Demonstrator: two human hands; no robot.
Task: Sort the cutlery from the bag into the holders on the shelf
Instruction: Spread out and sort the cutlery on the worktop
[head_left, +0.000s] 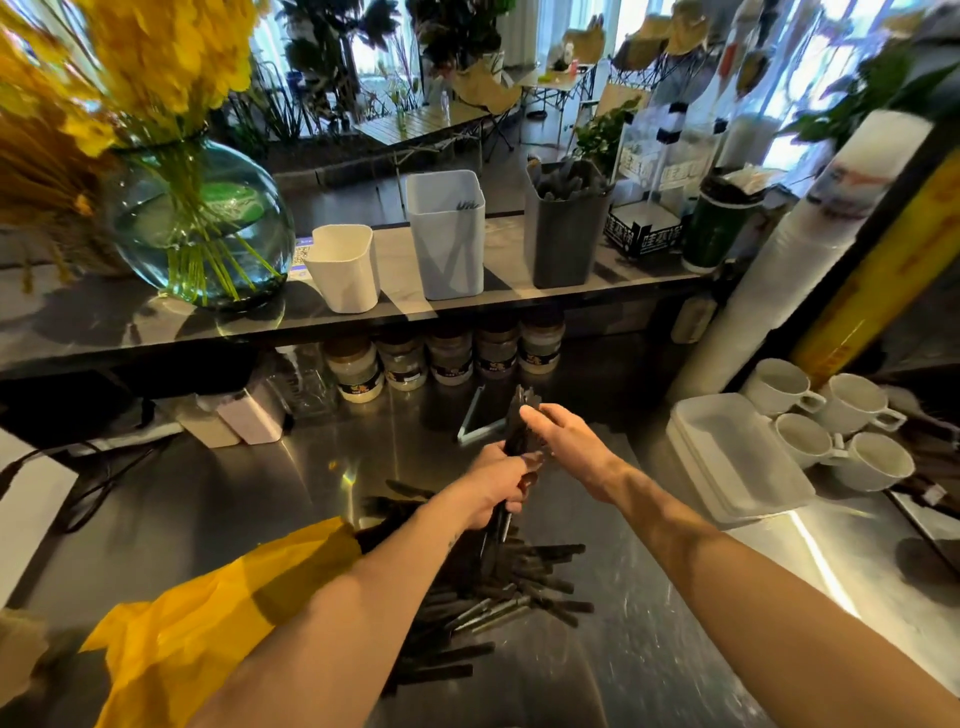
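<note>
Stainless steel is gleaming in the window light, and at this metal desk (649, 665) a person is working bare-armed. Their left hand (498, 486) is curling tight round the handles of an upright bundle of black plastic cutlery (517, 434), holding it above the desk. Their right hand (566, 439) is reaching across to the bundle's top end with fingers mostly straight and fingertips touching it; whether it is pinching a single piece I cannot tell.

Below the hands, a loose heap of black plastic cutlery (540, 577) is lying on the desk, spilling from the crumpled yellow plastic bag (208, 623) at the left.

Beyond, on the dark shelf (78, 332), three holders are standing in a row. A small white plastic holder (345, 270) is showing nothing inside from here. A taller pale grey holder (447, 239) is showing a few dark tips. A dark grey holder (563, 234) is already packed with dark pieces.

By my judgement the sorting is running somewhere in the middle: one holder is looking well filled, another barely begun, and a good heap is waiting on the desk.
</note>
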